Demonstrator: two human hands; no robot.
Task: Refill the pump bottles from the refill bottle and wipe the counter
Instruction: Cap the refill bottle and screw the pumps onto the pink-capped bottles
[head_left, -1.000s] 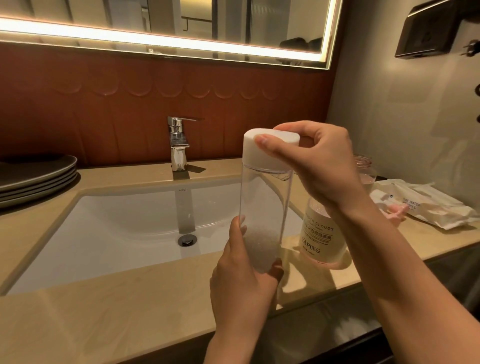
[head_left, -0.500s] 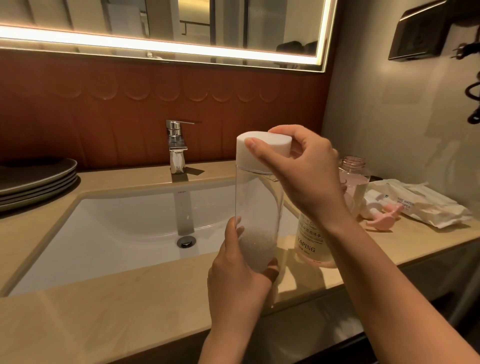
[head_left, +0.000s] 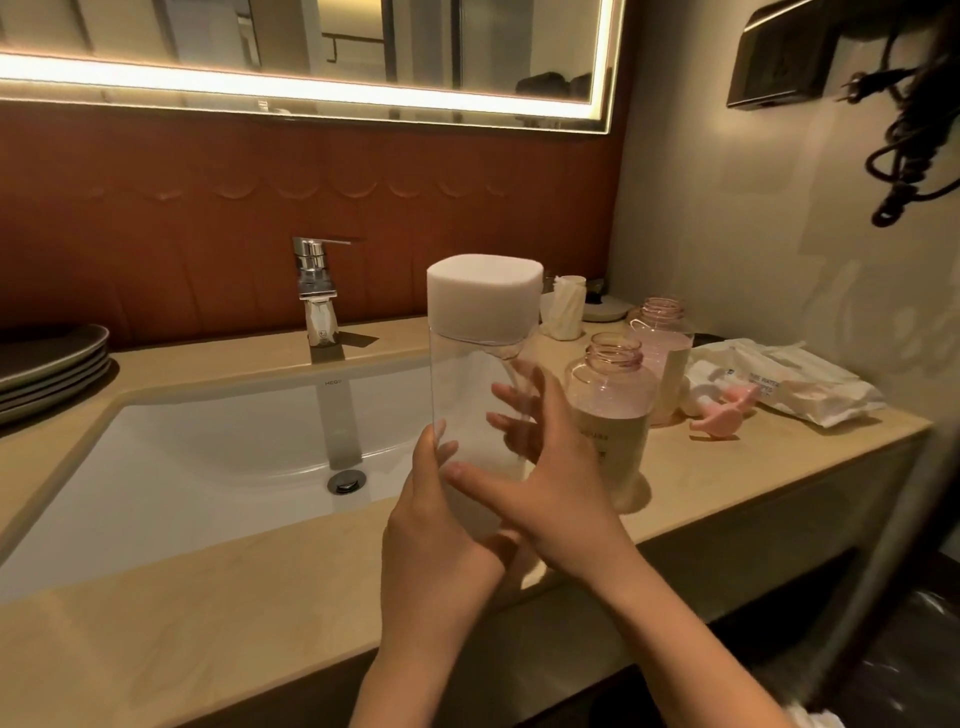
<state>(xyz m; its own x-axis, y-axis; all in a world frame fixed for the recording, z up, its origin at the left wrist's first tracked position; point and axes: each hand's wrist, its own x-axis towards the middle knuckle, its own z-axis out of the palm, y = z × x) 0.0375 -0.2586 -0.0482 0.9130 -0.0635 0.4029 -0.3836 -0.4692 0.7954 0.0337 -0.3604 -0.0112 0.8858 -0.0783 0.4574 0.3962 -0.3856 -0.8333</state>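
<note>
So both hands are on the capped clear refill bottle (head_left: 480, 410): left hand (head_left: 441, 545) wrapped round its base, right hand (head_left: 550, 483) spread against its side.

Capped refill bottle (head_left: 480, 410) upright (clear)

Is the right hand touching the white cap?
Apart. The head view shows the right hand low on the clear bottle, well below the white cap.

Clear glossy plastic refill bottle (head_left: 475, 415) — matt white cap (head_left: 484, 299), polished chrome faucet (head_left: 315, 283), smooth stone-look counter (head_left: 208, 597).
</note>
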